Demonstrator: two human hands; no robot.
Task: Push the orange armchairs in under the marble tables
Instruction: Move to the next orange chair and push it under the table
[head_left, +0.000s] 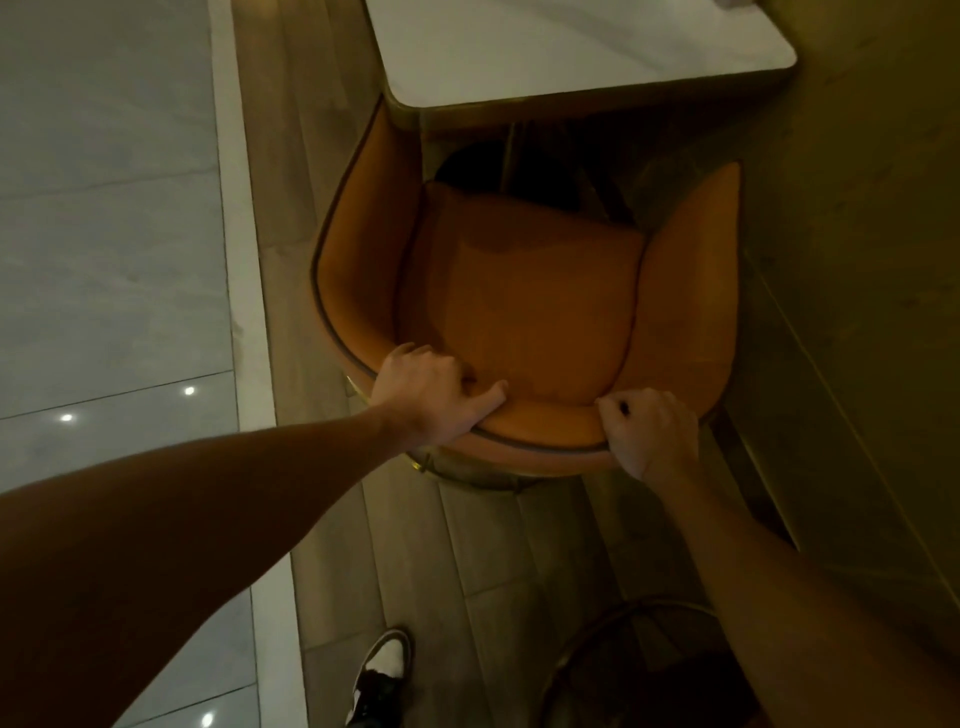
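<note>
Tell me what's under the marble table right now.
Under the marble table shows the front of the orange armchair: its left armrest tip and the seat's front edge, plus a dark table leg. The tabletop covers everything farther in.

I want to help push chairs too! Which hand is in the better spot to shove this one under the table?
Probably both together. The left hand and right hand each grip the armchair backrest. If only one, the right: the chair's right arm sits further out from the marble table.
</note>
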